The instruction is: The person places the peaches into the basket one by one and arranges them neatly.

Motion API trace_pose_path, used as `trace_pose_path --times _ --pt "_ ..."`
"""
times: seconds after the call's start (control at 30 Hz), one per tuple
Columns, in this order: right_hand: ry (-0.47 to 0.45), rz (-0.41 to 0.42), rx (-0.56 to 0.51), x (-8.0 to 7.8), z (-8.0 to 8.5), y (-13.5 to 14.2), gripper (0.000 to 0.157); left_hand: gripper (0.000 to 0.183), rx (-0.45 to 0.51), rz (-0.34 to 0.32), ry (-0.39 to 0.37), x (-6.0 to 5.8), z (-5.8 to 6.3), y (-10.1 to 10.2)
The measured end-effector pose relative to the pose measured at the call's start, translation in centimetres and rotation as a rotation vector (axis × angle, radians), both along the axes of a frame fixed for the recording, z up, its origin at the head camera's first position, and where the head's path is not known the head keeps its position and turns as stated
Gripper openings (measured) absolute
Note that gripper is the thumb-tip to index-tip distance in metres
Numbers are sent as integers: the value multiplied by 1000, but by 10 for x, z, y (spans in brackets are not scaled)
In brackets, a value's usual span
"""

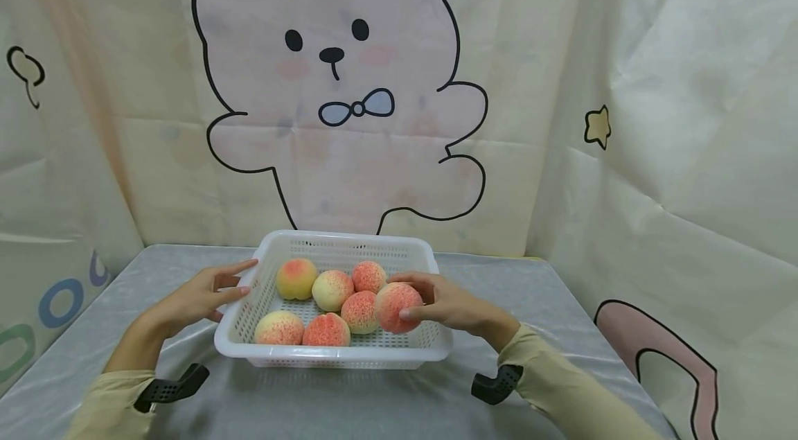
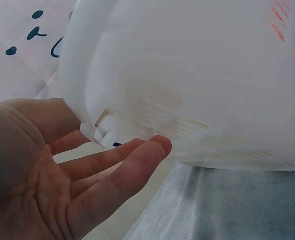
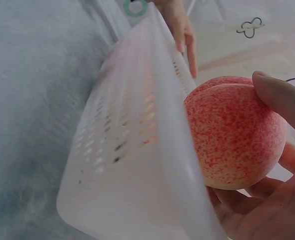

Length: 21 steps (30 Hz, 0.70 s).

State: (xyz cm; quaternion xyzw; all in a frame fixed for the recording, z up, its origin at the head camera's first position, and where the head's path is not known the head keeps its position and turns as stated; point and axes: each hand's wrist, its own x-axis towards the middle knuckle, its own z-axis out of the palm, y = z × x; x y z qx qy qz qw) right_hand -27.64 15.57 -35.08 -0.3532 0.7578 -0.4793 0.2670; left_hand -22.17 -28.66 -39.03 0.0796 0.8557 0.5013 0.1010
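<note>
A white perforated plastic basket (image 1: 324, 357) stands on the cloth-covered table with several red and yellow peaches in it, among them a yellow peach (image 1: 296, 278) at the back left and a redder peach (image 1: 326, 330) at the front. My right hand (image 1: 445, 301) holds a pinkish-red peach (image 3: 235, 132) between thumb and fingers, at the basket's right end, level with or just above the rim. At the basket's left end, my left hand (image 1: 199, 293) has its fingers extended, with fingertips at the rim. The left wrist view shows thumb and fingers (image 2: 127, 175) beside the outer wall.
A grey cloth (image 1: 299, 398) covers the table. Behind it hangs a pale curtain (image 1: 511, 170) printed with a cartoon bear, and similar sheets enclose both sides. Black wrist devices (image 1: 171, 388) sit on both sleeves.
</note>
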Motion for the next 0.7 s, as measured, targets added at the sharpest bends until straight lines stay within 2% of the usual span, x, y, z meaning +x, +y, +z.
trace_pose_path --times 0.17,0.37,0.7 --pt "-27 50 4 0 -6 -7 58 77 8 -2 1 1 1 1" --pt "-34 62 47 3 -8 -14 60 77 11 -7 0 1 3 2" --pt "14 82 142 2 -14 -29 51 76 8 -11 2 0 1 0"
